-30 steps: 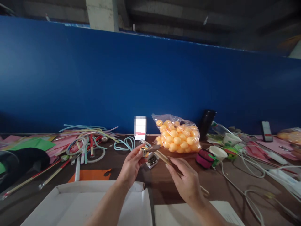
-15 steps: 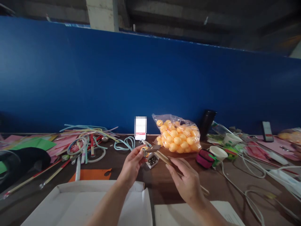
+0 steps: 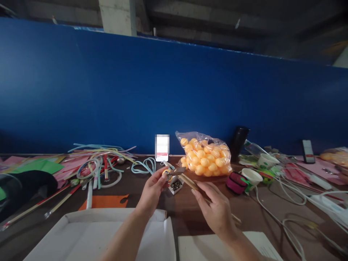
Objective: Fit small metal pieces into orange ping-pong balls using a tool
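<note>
My right hand (image 3: 214,208) is closed around the wooden handle of a small hammer (image 3: 187,180), whose dark narrow head points toward my left hand. Between the thumb and fingers of my left hand (image 3: 152,190) is a small yellow-orange piece with a shiny metal part (image 3: 166,175); the fingers cover much of it, so its kind is unclear. The hammer head is right beside this piece, and I cannot tell whether they touch. Just below them a small white box (image 3: 172,191) holds many dark, shiny metal bits.
Behind my hands lies a clear bag of orange balls (image 3: 203,159), near an upright phone (image 3: 162,148). Coloured tubing (image 3: 100,165) is heaped left. A purple pouch (image 3: 236,182), paper cup (image 3: 252,177) and white cables (image 3: 272,208) lie right. A white tray (image 3: 81,235) sits in front.
The small piece in my left hand has turned or shifted slightly at the fingertips. Both hands otherwise keep their places, and the hammer stays beside the piece.
</note>
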Demonstrator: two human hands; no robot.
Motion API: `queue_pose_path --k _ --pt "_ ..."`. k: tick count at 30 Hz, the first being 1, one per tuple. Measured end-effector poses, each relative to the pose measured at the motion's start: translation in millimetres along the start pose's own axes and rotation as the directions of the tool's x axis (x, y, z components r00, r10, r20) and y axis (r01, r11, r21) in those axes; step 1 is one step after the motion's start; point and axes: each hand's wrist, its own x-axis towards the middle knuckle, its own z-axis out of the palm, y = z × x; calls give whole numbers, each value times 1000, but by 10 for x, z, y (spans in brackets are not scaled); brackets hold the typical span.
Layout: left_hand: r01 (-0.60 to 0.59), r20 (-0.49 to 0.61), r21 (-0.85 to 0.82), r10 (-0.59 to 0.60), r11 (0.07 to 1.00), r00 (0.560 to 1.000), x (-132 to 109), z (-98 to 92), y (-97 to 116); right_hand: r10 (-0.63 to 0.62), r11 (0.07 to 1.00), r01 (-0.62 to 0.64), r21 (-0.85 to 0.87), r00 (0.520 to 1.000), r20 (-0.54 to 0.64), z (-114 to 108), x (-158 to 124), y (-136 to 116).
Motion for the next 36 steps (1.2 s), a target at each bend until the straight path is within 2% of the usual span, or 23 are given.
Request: queue_pose_path --k 7,23,30,36 --pt "-34 3 86 34 996 999 19 -24 -44 -20 1000 20 -3 999 -34 -11 11 2" --pt "-95 28 254 90 963 996 5 10 -6 3 1000 -4 -9 1000 -16 -4 -3 7" --pt "-175 1 404 191 898 982 24 -11 -76 21 1000 -21 -15 1000 4 0 -1 7" --pt "-185 -17 469 218 863 976 27 -12 -88 37 998 -35 -47 999 33 0 8 15"
